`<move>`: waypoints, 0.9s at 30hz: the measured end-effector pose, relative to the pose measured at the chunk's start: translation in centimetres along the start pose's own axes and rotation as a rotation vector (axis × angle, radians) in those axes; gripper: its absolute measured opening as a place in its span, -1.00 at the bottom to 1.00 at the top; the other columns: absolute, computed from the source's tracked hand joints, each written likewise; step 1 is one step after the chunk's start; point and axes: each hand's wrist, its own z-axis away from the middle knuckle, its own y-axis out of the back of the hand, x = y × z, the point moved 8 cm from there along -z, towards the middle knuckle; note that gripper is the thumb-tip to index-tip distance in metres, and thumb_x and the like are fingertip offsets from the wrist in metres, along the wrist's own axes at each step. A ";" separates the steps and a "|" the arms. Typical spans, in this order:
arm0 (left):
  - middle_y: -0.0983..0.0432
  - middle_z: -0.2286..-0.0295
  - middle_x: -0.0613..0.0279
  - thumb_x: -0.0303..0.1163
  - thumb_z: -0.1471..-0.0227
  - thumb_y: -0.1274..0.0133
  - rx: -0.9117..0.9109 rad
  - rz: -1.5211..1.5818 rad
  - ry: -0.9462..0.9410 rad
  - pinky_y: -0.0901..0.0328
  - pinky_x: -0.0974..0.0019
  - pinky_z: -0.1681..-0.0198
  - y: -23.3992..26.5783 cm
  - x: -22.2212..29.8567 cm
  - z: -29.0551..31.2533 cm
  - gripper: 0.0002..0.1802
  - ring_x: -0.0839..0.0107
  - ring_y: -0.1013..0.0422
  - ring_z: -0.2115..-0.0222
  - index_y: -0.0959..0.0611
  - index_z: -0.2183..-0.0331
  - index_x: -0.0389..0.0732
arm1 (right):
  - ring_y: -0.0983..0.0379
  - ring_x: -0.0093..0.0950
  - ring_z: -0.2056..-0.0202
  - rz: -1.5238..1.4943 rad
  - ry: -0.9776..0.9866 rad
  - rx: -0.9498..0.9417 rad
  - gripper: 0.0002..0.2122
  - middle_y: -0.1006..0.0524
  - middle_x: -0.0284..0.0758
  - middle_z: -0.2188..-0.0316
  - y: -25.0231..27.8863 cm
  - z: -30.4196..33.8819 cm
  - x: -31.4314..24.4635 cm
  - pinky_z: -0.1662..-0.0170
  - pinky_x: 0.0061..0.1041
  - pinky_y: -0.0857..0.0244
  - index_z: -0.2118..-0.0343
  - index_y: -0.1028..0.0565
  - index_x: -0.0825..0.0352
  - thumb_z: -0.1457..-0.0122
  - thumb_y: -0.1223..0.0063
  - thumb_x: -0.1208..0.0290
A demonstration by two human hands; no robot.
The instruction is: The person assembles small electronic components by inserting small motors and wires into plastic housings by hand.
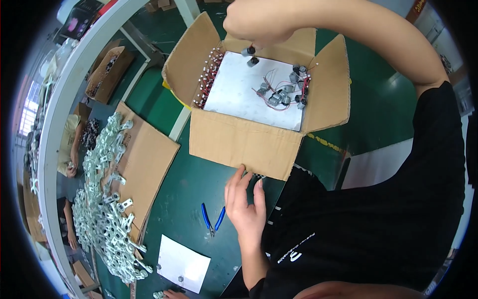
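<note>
My right hand (259,22) is closed above the far side of an open cardboard box (244,142). Just below its fingers hangs a small grey motor (248,51) with a dark end and a red wire; the fingertips are partly hidden. Another small motor (253,61) lies on the white sheet (239,92) inside the box. At the sheet's right, several wired motors (279,97) sit in a loose cluster. White wire connectors (211,74) line the box's left side. My left hand (244,204) has its fingers apart, fingertips at the lower edge of the near flap.
Blue-handled nippers (213,219) lie on the green table (179,199). To the left, pale plastic parts (104,214) are heaped over a cardboard sheet (149,159). Another person's hand (174,295) is beside a white card (184,261). A white frame post (50,164) stands left.
</note>
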 end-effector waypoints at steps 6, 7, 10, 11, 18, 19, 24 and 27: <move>-0.69 -0.29 -0.23 -0.53 -0.25 -0.46 -0.001 0.024 0.014 -0.56 -0.01 -0.23 0.0 0.4 1.5 -0.70 -0.10 -0.70 -0.12 -0.84 0.00 -0.37 | -0.78 0.06 0.24 -0.024 0.059 0.063 -0.83 -0.76 0.12 0.37 2.1 -0.7 -1.8 0.14 -0.04 -0.67 0.36 -0.80 0.54 -0.16 -0.52 0.48; -0.69 -0.30 -0.21 -0.55 -0.25 -0.45 -0.018 0.035 0.027 -0.56 0.01 -0.25 -0.1 0.5 1.6 -0.70 -0.08 -0.70 -0.15 -0.84 0.00 -0.36 | -0.78 0.06 0.24 -0.021 0.056 0.068 -0.83 -0.76 0.12 0.37 1.9 -0.9 -2.1 0.14 -0.04 -0.67 0.36 -0.80 0.54 -0.16 -0.52 0.48; -0.68 -0.32 -0.19 -0.57 -0.25 -0.44 -0.031 0.038 0.047 -0.57 0.03 -0.27 -0.2 0.5 1.7 -0.71 -0.07 -0.71 -0.17 -0.84 0.00 -0.35 | -0.79 0.07 0.23 -0.060 0.157 0.032 -0.81 -0.78 0.12 0.32 1.8 -1.7 -3.4 0.11 -0.02 -0.68 0.32 -0.81 0.55 -0.17 -0.53 0.48; -0.67 -0.33 -0.19 -0.56 -0.25 -0.44 -0.028 0.036 0.053 -0.58 0.03 -0.26 -0.2 0.5 1.8 -0.72 -0.07 -0.72 -0.16 -0.85 0.01 -0.35 | -0.79 0.07 0.23 -0.062 0.160 0.035 -0.81 -0.78 0.12 0.32 1.8 -1.8 -3.5 0.11 -0.02 -0.68 0.32 -0.81 0.55 -0.17 -0.53 0.48; -0.64 -0.36 -0.21 -0.54 -0.24 -0.46 -0.041 0.030 0.098 -0.57 0.03 -0.28 -0.5 1.0 1.7 -0.73 -0.12 -0.69 -0.24 -0.85 0.02 -0.35 | -0.78 0.04 0.12 -0.099 0.120 -0.038 -0.76 -0.81 0.09 0.24 -4.5 -4.0 -1.3 0.09 0.00 -0.65 0.22 -0.82 0.52 -0.24 -0.57 0.39; -0.64 -0.36 -0.21 -0.53 -0.25 -0.46 -0.043 0.028 0.096 -0.57 0.03 -0.28 -0.5 1.0 1.7 -0.73 -0.13 -0.68 -0.25 -0.85 0.03 -0.34 | -0.78 0.02 0.11 -0.087 0.108 -0.052 -0.74 -0.82 0.07 0.22 -5.1 -4.2 -1.0 0.08 -0.01 -0.64 0.20 -0.83 0.51 -0.25 -0.57 0.37; -0.64 -0.36 -0.21 -0.51 -0.26 -0.47 -0.049 0.008 0.119 -0.56 0.02 -0.29 -0.6 0.8 1.8 -0.75 -0.14 -0.67 -0.27 -0.86 0.04 -0.33 | -0.77 0.01 0.13 -0.189 0.108 -0.110 -0.71 -0.83 -0.02 0.19 -5.7 -4.8 0.3 0.03 -0.05 -0.63 0.16 -0.84 0.47 -0.22 -0.62 0.33; -0.64 -0.36 -0.21 -0.50 -0.26 -0.46 -0.048 0.014 0.136 -0.56 0.02 -0.29 -0.8 0.7 1.7 -0.76 -0.14 -0.67 -0.28 -0.87 0.05 -0.33 | -0.77 -0.02 0.08 -0.199 0.080 -0.157 -0.64 -0.84 -0.05 0.13 -5.8 -4.9 1.2 -0.01 -0.07 -0.63 0.08 -0.85 0.43 -0.19 -0.67 0.27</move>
